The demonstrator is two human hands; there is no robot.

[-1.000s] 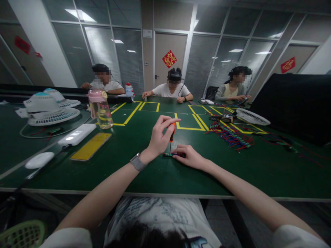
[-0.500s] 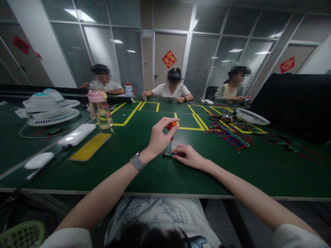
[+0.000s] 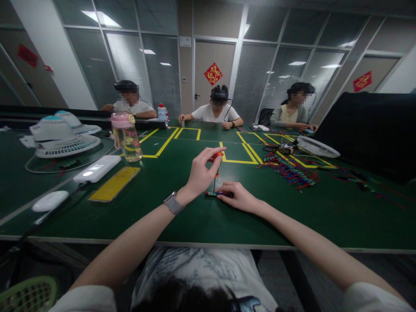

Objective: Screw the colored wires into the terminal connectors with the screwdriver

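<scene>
Glass partitions [image 3: 161, 76] stand behind the green table [image 3: 312, 221] — screwdriver [image 3: 217, 170] in left hand [image 3: 202, 170].

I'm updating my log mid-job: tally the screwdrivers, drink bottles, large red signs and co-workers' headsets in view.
Screwdrivers: 1, the orange-and-black screwdriver in the left hand
Drink bottles: 2, a pink-lidded bottle and a blue bottle
Large red signs: 3, left sign, middle sign, right sign
Headsets: 3, left headset, middle headset, right headset
Total: 9

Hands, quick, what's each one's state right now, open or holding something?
Left hand: closed on the screwdriver.
Right hand: closed on the board.
</scene>
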